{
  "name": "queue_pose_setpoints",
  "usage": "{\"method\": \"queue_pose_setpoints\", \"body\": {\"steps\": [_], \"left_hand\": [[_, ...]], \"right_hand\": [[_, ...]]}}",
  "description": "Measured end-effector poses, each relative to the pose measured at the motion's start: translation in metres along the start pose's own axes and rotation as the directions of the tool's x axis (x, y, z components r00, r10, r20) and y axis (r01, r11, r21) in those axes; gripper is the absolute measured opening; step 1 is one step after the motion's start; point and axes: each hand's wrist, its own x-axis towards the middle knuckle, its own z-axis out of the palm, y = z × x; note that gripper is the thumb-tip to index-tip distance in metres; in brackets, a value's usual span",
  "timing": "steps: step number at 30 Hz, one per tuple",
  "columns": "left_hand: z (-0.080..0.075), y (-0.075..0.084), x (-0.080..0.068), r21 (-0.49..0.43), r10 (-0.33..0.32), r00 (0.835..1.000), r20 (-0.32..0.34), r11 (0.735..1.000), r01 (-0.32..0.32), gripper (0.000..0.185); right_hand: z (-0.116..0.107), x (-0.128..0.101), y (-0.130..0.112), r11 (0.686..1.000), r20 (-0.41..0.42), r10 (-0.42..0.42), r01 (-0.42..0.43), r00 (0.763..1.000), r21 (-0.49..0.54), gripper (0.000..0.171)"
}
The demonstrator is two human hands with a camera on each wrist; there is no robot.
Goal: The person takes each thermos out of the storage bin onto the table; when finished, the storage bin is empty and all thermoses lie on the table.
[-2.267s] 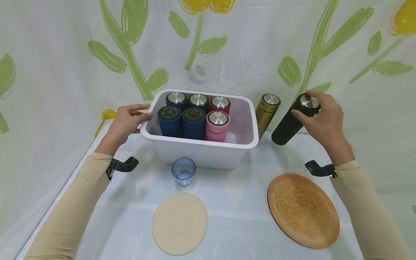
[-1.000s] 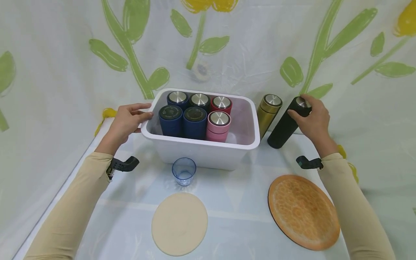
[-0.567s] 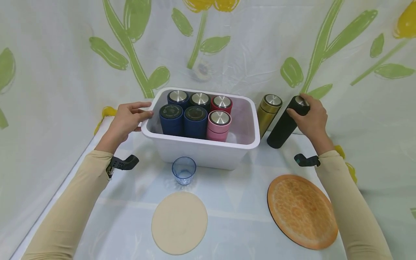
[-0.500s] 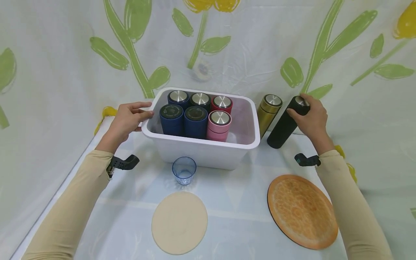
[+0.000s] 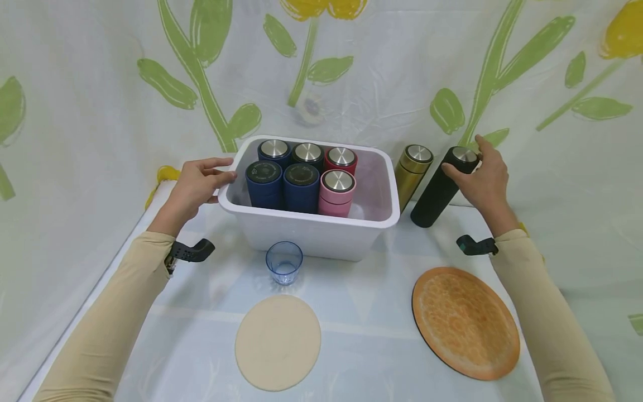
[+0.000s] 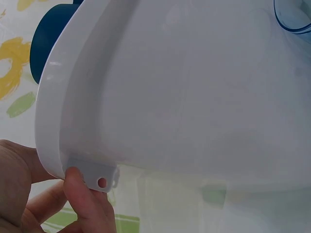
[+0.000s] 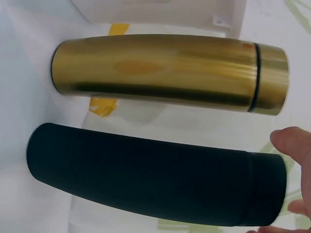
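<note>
Head view: the right hand [image 5: 484, 178] holds the top of the black bottle [image 5: 438, 188], which stands on the table beside the gold bottle [image 5: 411, 177]. A bump could knock both over.
Left wrist view: the left hand [image 6: 48, 199] grips the white bin [image 6: 160, 92] by its corner. A pull could slide it.
Right wrist view: fingers [image 7: 294, 145] curl round the cap, so the black bottle [image 7: 146, 177] could tip.

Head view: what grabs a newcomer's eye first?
The white bin at centre back, packed with six upright flasks in navy, black, red and pink. The left hand holds its left rim. To its right, the right hand grips the cap of a black flask standing on the table beside a gold flask. Nearer the camera lie an orange round mat and a beige one.
</note>
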Motion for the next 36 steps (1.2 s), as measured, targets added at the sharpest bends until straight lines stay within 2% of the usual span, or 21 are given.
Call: {"method": "queue_pose_setpoints", "body": {"steps": [16,23,36], "left_hand": [[0.001,0.004,0.001,0.007,-0.003,1.000,-0.001,1.000,0.003,0.052],[0.000,0.001,-0.001,0.010,-0.001,1.000,0.009,1.000,0.001,0.054],[0.000,0.003,-0.004,0.015,0.006,1.000,0.010,1.000,-0.006,0.052]], "right_hand": [[-0.026,-0.013,-0.019,0.996,-0.095,-0.090,0.087,0.991,-0.034,0.083],[-0.030,-0.018,-0.020,0.991,-0.120,-0.131,0.131,0.984,-0.014,0.080],[-0.032,-0.031,-0.034,0.964,-0.175,-0.263,0.267,0.949,-0.005,0.072]]}}
